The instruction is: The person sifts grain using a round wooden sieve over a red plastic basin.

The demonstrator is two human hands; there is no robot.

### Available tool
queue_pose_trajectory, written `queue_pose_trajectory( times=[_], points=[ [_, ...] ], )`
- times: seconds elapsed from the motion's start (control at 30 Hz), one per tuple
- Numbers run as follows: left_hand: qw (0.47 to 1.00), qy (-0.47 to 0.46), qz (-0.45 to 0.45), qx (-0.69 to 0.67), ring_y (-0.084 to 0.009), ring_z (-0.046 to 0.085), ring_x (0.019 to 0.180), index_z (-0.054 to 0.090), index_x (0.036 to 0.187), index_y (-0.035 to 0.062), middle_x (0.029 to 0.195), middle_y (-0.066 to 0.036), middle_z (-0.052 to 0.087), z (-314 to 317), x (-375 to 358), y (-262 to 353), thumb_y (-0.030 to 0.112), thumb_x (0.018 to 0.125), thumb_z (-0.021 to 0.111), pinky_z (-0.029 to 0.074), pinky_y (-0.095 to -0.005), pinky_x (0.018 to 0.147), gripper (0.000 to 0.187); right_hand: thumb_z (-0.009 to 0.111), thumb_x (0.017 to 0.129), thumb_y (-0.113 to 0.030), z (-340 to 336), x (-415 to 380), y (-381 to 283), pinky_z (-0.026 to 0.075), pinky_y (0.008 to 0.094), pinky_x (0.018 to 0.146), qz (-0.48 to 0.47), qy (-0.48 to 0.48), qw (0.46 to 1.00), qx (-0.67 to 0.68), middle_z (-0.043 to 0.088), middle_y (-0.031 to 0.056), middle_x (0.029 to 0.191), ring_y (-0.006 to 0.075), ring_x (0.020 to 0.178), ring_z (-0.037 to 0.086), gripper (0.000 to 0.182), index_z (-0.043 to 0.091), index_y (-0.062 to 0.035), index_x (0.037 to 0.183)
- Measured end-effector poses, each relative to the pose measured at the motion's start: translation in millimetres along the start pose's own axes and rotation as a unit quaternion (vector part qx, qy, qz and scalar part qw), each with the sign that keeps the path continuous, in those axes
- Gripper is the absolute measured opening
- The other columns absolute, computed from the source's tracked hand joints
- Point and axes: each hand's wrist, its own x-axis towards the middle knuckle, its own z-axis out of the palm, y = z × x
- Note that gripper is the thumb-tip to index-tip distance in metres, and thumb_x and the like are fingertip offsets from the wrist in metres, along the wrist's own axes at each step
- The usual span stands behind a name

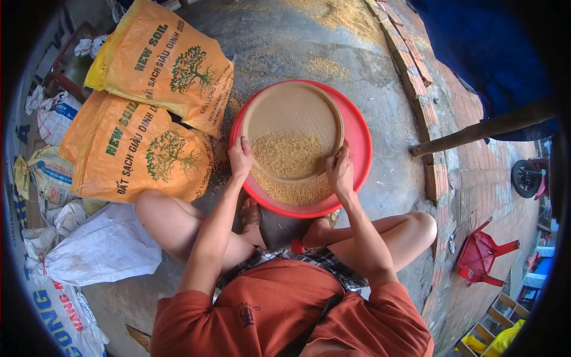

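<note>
Here we are, both hands on the round tan sieve: left hand (241,156) closed on the near-left of its rim, right hand (339,169) closed on the near-right, a firm pinch each side, and nothing else in either. The sieve (291,107) sits right over the wide red tray (361,137); whether it touches the tray's far edge, I can't tell from here. Look at the grain in the sieve (288,153), bunched toward the near half, the far mesh bare! My call: small, even shakes, both wrists together, would spread that load and use the whole mesh. Keep it level, I'd say, and well inside the red rim, because the loose grain below (291,191) lies at the near side, and a tilt could tip more over toward the feet (251,217).
</note>
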Motion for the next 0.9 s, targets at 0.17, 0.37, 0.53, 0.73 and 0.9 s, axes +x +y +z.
queue_pose_trajectory(
  times=[0.17, 0.37, 0.53, 0.73, 0.9],
  points=[
    [1.0, 0.023, -0.012, -0.016, -0.0352, 0.053, 0.057, 0.052, 0.078, -0.002, 0.06, -0.02, 0.052, -5.3, 4.9, -2.3, 0.018, 0.084, 0.042, 0.039, -0.0395, 0.052, 0.023, 0.045, 0.077, -0.01, 0.6, 2.8, 2.7, 0.043, 0.0401, 0.047, -0.046, 0.018, 0.995, 0.088, 0.053, 0.0213, 0.06, 0.0345, 0.054, 0.056, 0.021, 0.038, 0.0043, 0.091],
    [0.999, 0.044, 0.004, -0.025, -0.0251, 0.052, 0.048, 0.052, 0.078, 0.0004, 0.055, -0.017, 0.05, -14.2, 7.9, 29.3, 0.017, 0.084, 0.043, 0.038, -0.0347, 0.046, 0.02, 0.047, 0.079, -0.016, 14.3, 7.9, 24.9, 0.04, 0.0285, 0.035, 0.14, -0.063, 0.95, 0.271, 0.052, 0.01, 0.055, 0.0188, 0.038, 0.05, 0.019, 0.046, 0.0026, 0.082],
    [0.997, 0.049, 0.011, -0.064, -0.0368, 0.055, 0.066, 0.052, 0.079, -0.0008, 0.064, -0.023, 0.052, -25.7, 27.6, 37.4, 0.019, 0.082, 0.045, 0.04, -0.0408, 0.054, 0.022, 0.049, 0.079, -0.019, -10.0, 15.2, 15.6, 0.039, 0.026, 0.035, 0.269, -0.257, 0.824, 0.428, 0.052, 0.007, 0.056, 0.016, 0.037, 0.047, 0.018, 0.05, -0.0002, 0.078],
    [0.995, -0.096, 0.038, 0.002, -0.0321, 0.052, 0.059, 0.049, 0.075, -0.0032, 0.06, -0.019, 0.05, -73.1, 75.8, 83.1, 0.025, 0.083, 0.045, 0.038, -0.0372, 0.055, 0.029, 0.045, 0.08, -0.013, -18.2, 15.3, -7.9, 0.042, 0.0274, 0.038, 0.255, -0.306, 0.773, 0.494, 0.053, 0.0076, 0.058, 0.0158, 0.041, 0.05, 0.016, 0.048, 0.001, 0.086],
    [0.982, -0.015, 0.171, 0.083, -0.031, 0.053, 0.079, 0.052, 0.084, -0.002, 0.081, -0.017, 0.054, -155.6, 159.5, 111.2, 0.023, 0.077, 0.051, 0.041, -0.0394, 0.069, 0.026, 0.046, 0.074, -0.014, -38.6, 24.3, -25.1, 0.033, 0.0211, 0.036, 0.296, -0.222, 0.685, 0.628, 0.042, 0.0007, 0.051, 0.0099, 0.037, 0.038, 0.009, 0.045, -0.0052, 0.075]
  ],
)
